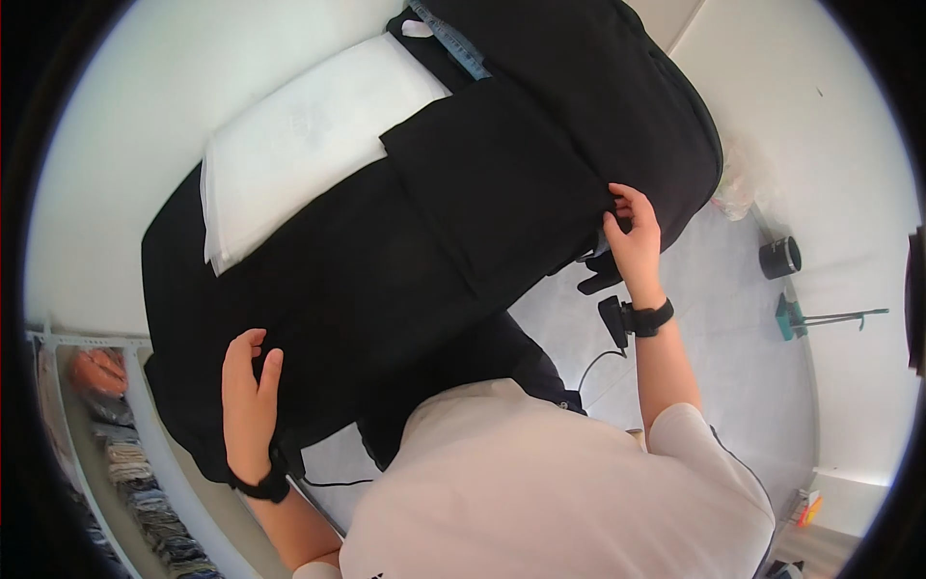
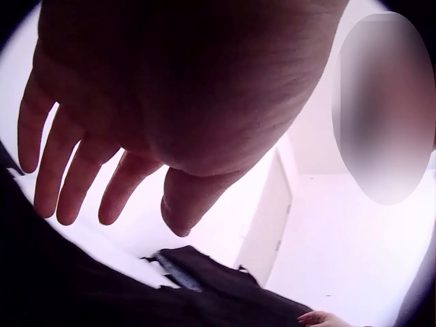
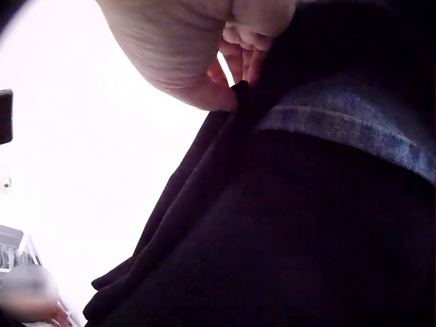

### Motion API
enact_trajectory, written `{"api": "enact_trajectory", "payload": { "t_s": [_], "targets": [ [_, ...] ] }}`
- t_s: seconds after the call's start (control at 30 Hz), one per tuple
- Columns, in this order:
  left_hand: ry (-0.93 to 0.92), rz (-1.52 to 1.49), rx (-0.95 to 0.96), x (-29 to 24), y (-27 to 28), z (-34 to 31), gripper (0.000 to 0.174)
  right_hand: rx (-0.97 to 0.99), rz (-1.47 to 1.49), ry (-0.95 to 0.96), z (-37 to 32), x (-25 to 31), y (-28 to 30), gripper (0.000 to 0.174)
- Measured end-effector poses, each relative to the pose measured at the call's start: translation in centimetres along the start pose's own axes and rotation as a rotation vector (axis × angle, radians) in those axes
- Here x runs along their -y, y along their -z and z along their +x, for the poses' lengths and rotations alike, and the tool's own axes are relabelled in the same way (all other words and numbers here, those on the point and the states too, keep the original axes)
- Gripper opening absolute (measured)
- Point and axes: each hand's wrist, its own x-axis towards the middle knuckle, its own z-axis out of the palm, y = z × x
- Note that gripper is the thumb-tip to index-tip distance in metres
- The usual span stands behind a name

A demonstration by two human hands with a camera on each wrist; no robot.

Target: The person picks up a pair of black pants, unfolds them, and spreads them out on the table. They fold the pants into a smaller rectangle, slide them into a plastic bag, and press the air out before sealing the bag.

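Observation:
Black folded fabric, probably part of a garment, lies across a black-covered surface. At its right edge my right hand pinches the cloth; in the right wrist view the thumb and fingers meet at a fold of the dark cloth. A blue denim-like strip shows beside that fold. My left hand is over the left end of the black surface, holding nothing. Its fingers are spread and nearly straight in the left wrist view.
A white translucent plastic packet lies along the wall side of the black surface. Shelving with folded clothes stands at lower left. On the floor to the right are a black bin and a green dustpan.

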Motion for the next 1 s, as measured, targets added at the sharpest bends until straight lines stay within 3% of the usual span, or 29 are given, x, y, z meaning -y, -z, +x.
{"api": "enact_trajectory", "payload": {
  "t_s": [0.07, 0.2, 0.27, 0.4, 0.6, 0.7, 0.87, 1.0],
  "targets": [
    [-0.048, 0.050, -0.029, -4.6, 1.6, 0.6, 0.027, -0.065, 0.117, -0.153, -0.3, -0.3, -0.3, 0.034],
    [-0.614, 0.087, 0.084, -14.2, -0.3, 3.8, 0.027, -0.228, 0.123, -0.335, -0.9, 1.6, -0.6, 0.018],
    [-0.726, 0.060, 0.189, -18.4, -3.7, 5.3, 0.020, -0.237, 0.105, -0.367, -1.3, 1.2, -1.2, 0.020],
    [-0.912, 0.072, 0.207, -23.2, -13.7, 8.4, 0.018, -0.214, 0.212, -0.390, -1.5, 1.5, -0.5, 0.019],
    [-0.983, 0.161, 0.115, -26.2, -21.5, 10.3, 0.021, -0.040, 0.386, -0.354, -1.9, -0.8, 0.8, 0.016],
    [-0.969, 0.216, 0.069, -26.5, -22.7, 10.7, 0.017, -0.049, 0.379, -0.315, -2.0, -1.1, 0.9, 0.017],
    [-1.022, -0.009, 0.008, -27.3, -22.3, 10.7, 0.009, -0.074, 0.371, -0.269, -1.9, -1.0, 0.1, 0.018],
    [-1.019, 0.016, 0.026, -27.3, -22.3, 10.4, 0.008, -0.190, 0.193, -0.206, -1.5, 0.0, -0.7, 0.018]
  ]
}}
